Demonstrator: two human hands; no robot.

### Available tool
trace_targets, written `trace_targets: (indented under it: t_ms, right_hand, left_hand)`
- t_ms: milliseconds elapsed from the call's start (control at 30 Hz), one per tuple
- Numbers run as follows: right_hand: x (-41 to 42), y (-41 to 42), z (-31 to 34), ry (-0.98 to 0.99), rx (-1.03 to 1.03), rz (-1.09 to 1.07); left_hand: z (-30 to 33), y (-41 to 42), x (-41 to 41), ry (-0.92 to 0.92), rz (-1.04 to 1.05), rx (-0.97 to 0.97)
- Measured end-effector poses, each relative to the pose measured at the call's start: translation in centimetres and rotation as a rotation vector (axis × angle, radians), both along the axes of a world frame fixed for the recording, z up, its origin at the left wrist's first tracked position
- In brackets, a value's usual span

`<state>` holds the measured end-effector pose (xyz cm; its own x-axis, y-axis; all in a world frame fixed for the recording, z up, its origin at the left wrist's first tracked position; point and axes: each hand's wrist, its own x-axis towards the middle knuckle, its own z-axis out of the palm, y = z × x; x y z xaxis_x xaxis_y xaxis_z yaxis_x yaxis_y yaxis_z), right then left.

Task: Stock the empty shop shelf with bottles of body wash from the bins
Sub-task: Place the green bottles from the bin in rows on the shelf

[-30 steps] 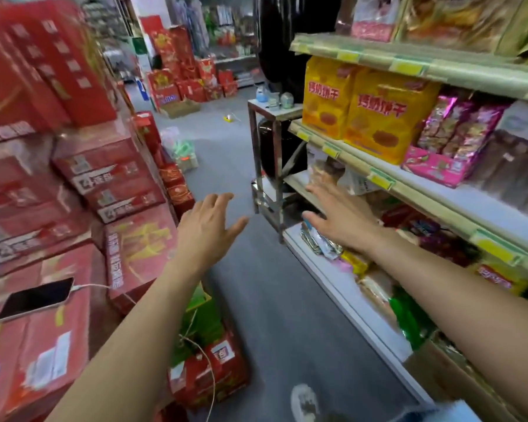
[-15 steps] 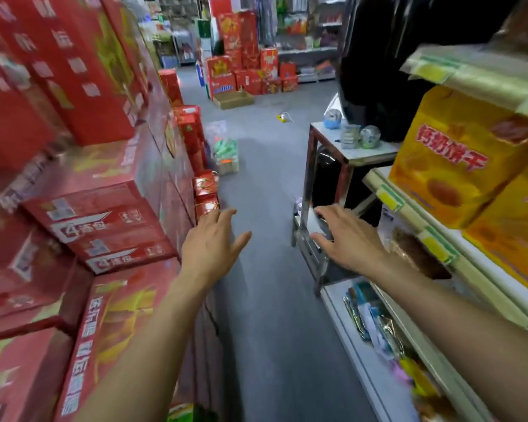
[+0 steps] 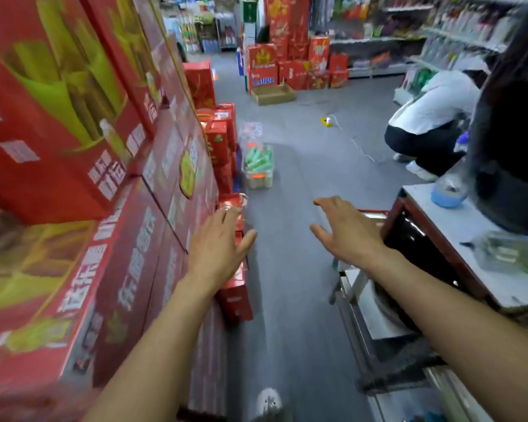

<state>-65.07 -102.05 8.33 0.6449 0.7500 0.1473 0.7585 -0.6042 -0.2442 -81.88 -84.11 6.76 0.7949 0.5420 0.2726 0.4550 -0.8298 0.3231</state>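
Clear plastic bin of green bottles (image 3: 258,166) stands on the grey floor (image 3: 299,269) well ahead, just beside the foot of the stacked red gift cartons (image 3: 110,208); likely the body wash, though labels are too blurred to read. Over the last second the view has swung off the snack shelving and advanced up the aisle; the bin now sits larger and nearer centre. Judgement: in transit to fetch stock, nothing shelved yet.

Left hand (image 3: 218,248) and right hand (image 3: 348,233) both empty, fingers spread wide, held out in front.

Room: carton wall close on the left, grey-topped metal tabletop (image 3: 457,239) with a blue-lidded jar (image 3: 448,193) close on the right; its corner juts near the right forearm. A crouching person in a white top (image 3: 433,117) is beyond, right of the lane. Straight lane to the bin looks open.
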Motion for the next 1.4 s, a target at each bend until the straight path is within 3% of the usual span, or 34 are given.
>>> trace_targets:
  t_ms: [400, 700, 1000, 1233, 1400]
  right_hand:
    - [26.1, 22.0, 0.2, -0.013, -0.079, -0.020]
    - [50.0, 38.6, 0.5, 0.003, -0.113, 0.046]
    - [68.5, 54.6, -1.1, 0.012, -0.211, 0.187]
    - [82.5, 69.7, -3.2, -0.008, -0.225, 0.319]
    - [91.2, 80.1, -3.9, -0.006, -0.322, 0.423]
  left_hand:
    - [0.3, 23.2, 26.1, 0.073, 0.008, -0.024]
    - [-0.6, 39.2, 48.8, 0.052, 0.081, -0.009]
    - [-3.0, 51.3, 64.1, 0.133, 0.251, -0.095]
    - [-6.5, 62.5, 77.4, 0.096, 0.337, -0.171]
    - [-7.9, 70.1, 85.6, 0.191, 0.435, -0.205]
